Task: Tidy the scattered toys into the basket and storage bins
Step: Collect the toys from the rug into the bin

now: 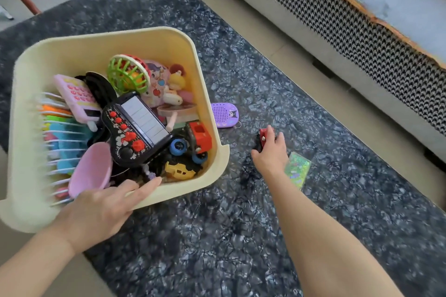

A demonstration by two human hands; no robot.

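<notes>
Dark rug point(217, 236): marbled grey-black pile, carries everything listed.
Left hand point(101, 210): fingers straight, laid over the near rim of the basket point(149, 38).
Right hand point(271, 149): fingers curled round a small red toy point(264, 135) on the rug, right of the basket.
Glitter card point(298, 171): flat, partly under the right wrist.
Basket contents: black toy keyboard point(137, 128), pink calculator point(74, 97), green cage ball point(125, 75).
Purple speaker toy point(224, 114): on the rug, just beside the basket wall.
Sofa point(350, 38): houndstooth front, far right.

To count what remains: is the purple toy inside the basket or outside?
Outside. The purple toy lies on the rug, beside the basket wall.
</notes>
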